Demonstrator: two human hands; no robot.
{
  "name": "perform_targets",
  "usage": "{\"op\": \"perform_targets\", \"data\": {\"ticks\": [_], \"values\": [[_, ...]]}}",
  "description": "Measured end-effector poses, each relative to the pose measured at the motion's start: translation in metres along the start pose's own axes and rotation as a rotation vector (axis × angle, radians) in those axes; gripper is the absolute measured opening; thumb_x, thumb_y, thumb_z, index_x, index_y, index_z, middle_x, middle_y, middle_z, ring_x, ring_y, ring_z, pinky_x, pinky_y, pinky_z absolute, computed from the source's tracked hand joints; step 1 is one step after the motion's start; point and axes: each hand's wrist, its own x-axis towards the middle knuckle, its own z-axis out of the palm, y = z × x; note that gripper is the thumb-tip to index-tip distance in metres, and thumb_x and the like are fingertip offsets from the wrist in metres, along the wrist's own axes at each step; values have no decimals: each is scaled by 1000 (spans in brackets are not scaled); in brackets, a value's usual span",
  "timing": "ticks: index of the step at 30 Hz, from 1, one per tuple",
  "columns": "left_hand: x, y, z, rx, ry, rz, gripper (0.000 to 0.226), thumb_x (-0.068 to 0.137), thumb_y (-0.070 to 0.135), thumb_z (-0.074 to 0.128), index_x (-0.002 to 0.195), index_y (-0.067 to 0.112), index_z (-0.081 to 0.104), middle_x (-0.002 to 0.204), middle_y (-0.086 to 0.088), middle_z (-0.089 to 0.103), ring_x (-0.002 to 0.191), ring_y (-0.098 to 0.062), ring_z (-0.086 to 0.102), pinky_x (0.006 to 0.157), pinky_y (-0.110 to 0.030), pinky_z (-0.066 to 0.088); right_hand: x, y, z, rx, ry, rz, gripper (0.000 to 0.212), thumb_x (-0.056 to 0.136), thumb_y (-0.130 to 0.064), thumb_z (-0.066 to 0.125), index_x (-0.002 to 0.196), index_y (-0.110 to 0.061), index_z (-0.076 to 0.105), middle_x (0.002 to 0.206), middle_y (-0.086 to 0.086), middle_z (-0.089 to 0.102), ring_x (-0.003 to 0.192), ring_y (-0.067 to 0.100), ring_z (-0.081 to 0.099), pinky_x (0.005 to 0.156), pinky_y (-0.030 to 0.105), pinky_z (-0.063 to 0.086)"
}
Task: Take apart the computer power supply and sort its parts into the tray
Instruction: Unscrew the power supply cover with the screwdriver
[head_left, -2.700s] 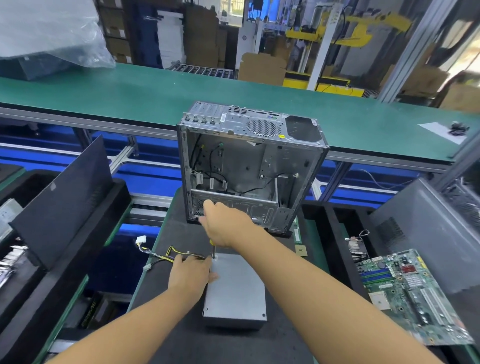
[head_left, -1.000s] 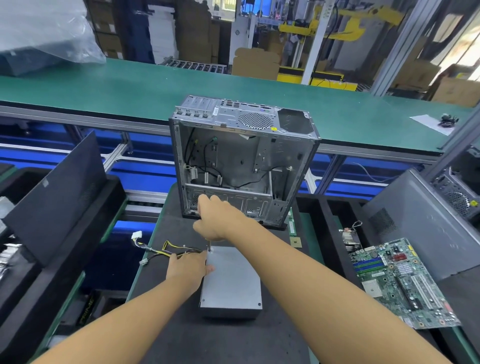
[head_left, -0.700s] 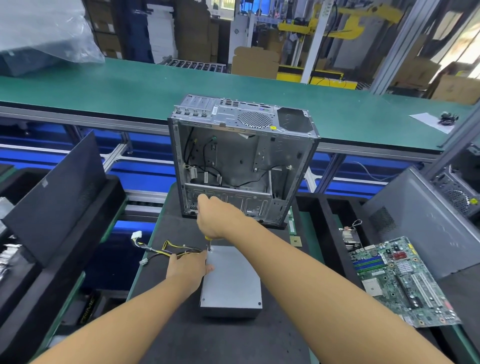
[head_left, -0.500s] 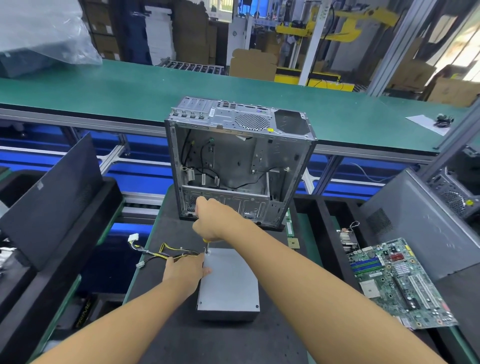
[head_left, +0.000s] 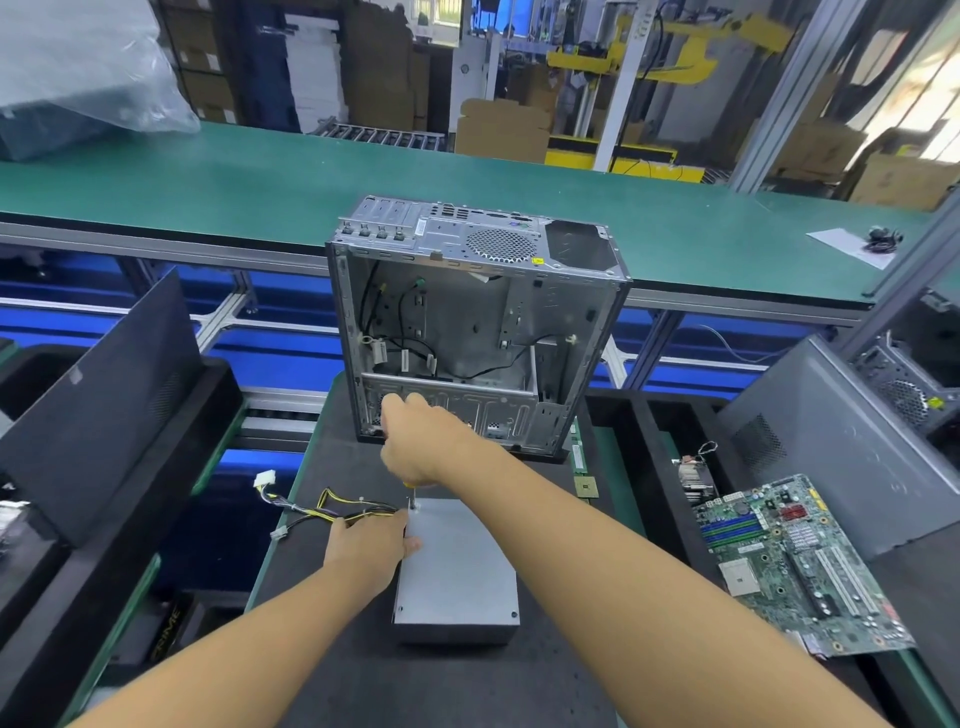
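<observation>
Slippage is the risk — the right grip (head_left: 421, 441) is curled round a screwdriver (head_left: 413, 499), tip at the far-left corner of the supply (head_left: 457, 566), which lies flat on the counter (head_left: 322, 649); the left grip (head_left: 369, 545) presses its left edge, not closed round it. A tilted driver could slip and chew the screw head.

Grey power supply (head_left: 457, 566), yellow-black wires (head_left: 332, 512)
</observation>
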Motion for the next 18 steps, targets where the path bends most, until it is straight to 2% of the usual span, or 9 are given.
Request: {"op": "perform_targets", "data": {"ticks": [2, 5, 8, 11, 13, 16, 18], "values": [[-1, 0, 0, 0, 0, 3, 27, 105, 50, 32, 103, 26, 43, 111, 5, 65, 110, -19, 58, 91, -36, 35, 0, -1, -1, 5, -12, 7, 26, 94, -15, 46, 119, -11, 41, 123, 13, 40, 114, 36, 39, 81, 45, 39], [-1, 0, -1, -11, 9, 2, 26, 105, 51, 33, 97, 26, 39, 109, 6, 65, 108, -18, 58, 85, -35, 34, 1, -2, 0, -2, -30, 26, 31, 92, -18, 51, 120, -10, 40, 123, 12, 36, 119, 35, 32, 82, 45, 39], [-1, 1, -1, -7, 14, 9, 28, 105, 51, 32, 97, 26, 39, 105, 6, 63, 106, -18, 58, 83, -34, 33, 1, 0, 3, -40, 10, 21, 28, 94, -26, 49, 116, -12, 38, 122, 13, 38, 116, 37, 39, 79, 45, 38], [-2, -2, 1, -33, 38, 5, 26, 104, 51, 34, 96, 27, 40, 104, 7, 62, 106, -17, 57, 85, -33, 36, 3, 0, 5, -72, 25, 22, 33, 102, -38, 37, 123, -12, 35, 124, 16, 44, 100, 38, 51, 74, 44, 36], [1, -1, 3, -52, 64, 11, 24, 104, 49, 37, 93, 28, 39, 104, 8, 62, 106, -16, 57, 86, -33, 37, 3, 1, 5, -50, 10, 15, 28, 105, -34, 35, 121, -11, 34, 122, 19, 46, 91, 37, 49, 72, 45, 36], [-2, -1, 3, -84, 80, 25, 21, 104, 47, 38, 93, 29, 38, 100, 10, 58, 105, -16, 56, 87, -33, 37, 0, -3, 2, -40, -9, 19, 15, 101, -17, 41, 113, -11, 34, 115, 17, 43, 95, 41, 51, 72, 46, 37], [-2, -1, 2, -70, 79, 26, 22, 104, 48, 37, 93, 29, 39, 99, 11, 57, 105, -16, 56, 87, -33, 37, -2, -4, 0, -37, -30, 18, 16, 97, -13, 45, 107, -12, 33, 109, 13, 37, 99, 41, 50, 71, 46, 39]]}}
